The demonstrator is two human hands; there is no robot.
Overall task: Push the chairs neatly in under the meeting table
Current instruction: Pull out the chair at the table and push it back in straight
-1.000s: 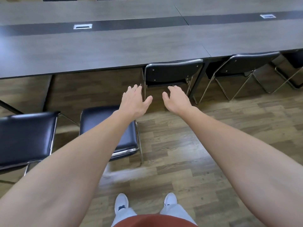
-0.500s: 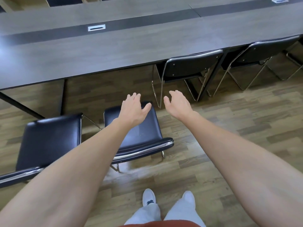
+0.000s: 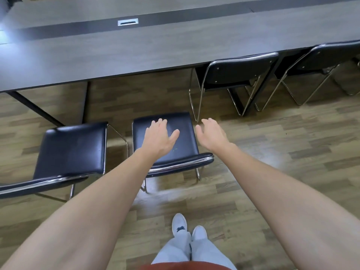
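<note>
A black chrome-framed chair stands pulled out from the long dark meeting table, its backrest toward me. My left hand hovers above its seat with fingers straight. My right hand floats just past the seat's right edge, fingers relaxed and holding nothing. A second pulled-out chair stands to its left. Two more chairs sit tucked under the table on the right.
Wooden floor spreads around the chairs. A black table leg slants down at the left. My white shoes stand behind the middle chair. A silver cable port is set into the table's dark centre strip.
My view has shifted left, so the two pulled-out chairs slid toward the centre. Both hands now hover over the middle chair instead of in front of the tucked-in one.
</note>
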